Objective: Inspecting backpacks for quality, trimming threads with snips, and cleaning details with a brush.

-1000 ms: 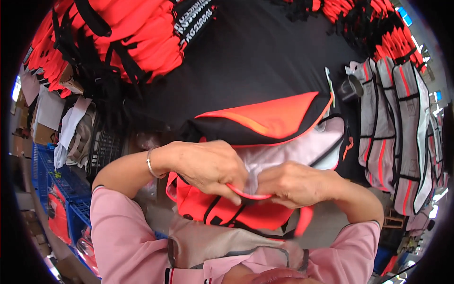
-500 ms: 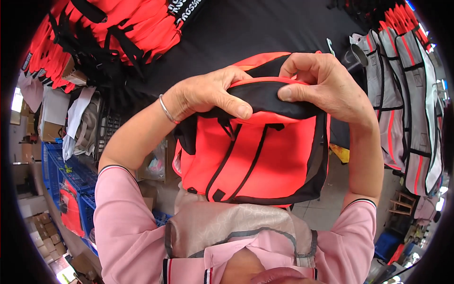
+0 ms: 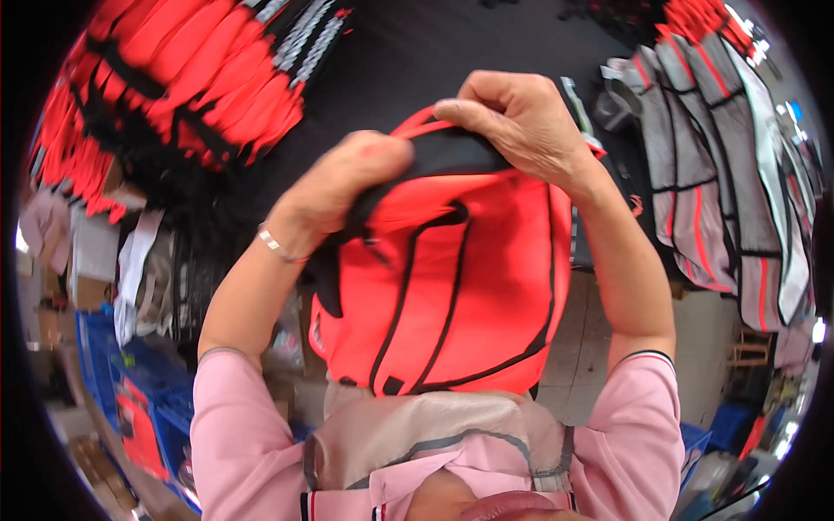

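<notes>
A bright red backpack (image 3: 495,286) with black trim and two black zipper lines hangs upright in front of me, its lower edge against my apron (image 3: 373,434). Its black top band with red piping is pulled up at the far side. My right hand (image 3: 526,122) pinches that top edge, thumb over the piping and fingers curled behind. At the upper left corner my left hand (image 3: 347,178), wearing a bracelet, is closed on the bag's top. Motion smears its fingers, and their tips are hidden behind the fabric.
A black-covered table (image 3: 382,65) lies beyond the bag. Stacked red pieces with black straps (image 3: 187,74) are piled at the far left. Grey panels with red stripes (image 3: 695,148) hang over the right side. Blue crates (image 3: 161,404) stand low on the left.
The backpack has tilted up, showing more of its red front. My right hand has moved left along the top edge; my left hand has shifted slightly left and nearer.
</notes>
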Motion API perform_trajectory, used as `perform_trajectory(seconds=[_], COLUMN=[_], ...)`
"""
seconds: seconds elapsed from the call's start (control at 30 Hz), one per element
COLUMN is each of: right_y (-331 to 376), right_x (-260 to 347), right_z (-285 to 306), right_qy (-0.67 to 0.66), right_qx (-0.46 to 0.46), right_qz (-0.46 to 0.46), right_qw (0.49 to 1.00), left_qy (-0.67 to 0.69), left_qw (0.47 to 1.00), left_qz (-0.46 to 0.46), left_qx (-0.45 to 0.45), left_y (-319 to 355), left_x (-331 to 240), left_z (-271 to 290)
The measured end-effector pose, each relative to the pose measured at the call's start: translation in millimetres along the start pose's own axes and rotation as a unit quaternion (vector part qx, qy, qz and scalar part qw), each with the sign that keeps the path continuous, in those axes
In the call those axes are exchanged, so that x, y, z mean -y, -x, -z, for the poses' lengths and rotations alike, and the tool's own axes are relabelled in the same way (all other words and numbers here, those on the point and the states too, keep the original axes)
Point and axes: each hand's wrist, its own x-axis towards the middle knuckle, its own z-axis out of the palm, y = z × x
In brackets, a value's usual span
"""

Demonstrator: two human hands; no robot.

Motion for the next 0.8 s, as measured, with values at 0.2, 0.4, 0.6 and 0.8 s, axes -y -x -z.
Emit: perform_trajectory(seconds=[0.2,0.4,0.6,0.8], right_y=[27,32,14,24], right_x=[-112,-189,-167,-72], right_z=[77,23,-10,-13], right_qy=[-0.107,-0.219,-0.014,0.179], right_qx=[0.057,0.012,-0.276,-0.416], right_qz=[-0.116,-0.135,-0.151,0.133], right_qw=[0.986,0.966,0.949,0.881], left_qy=[0.098,-0.063,-0.634,-0.731], left_qw=[0.993,0.991,0.654,0.597], left_qz=[-0.057,-0.042,-0.394,-0.328], left_qx=[-0.031,-0.114,-0.121,0.04], left_y=[-27,-65,-91,-113], left_x=[-6,-29,-89,-79], left_z=[81,108,-2,-105])
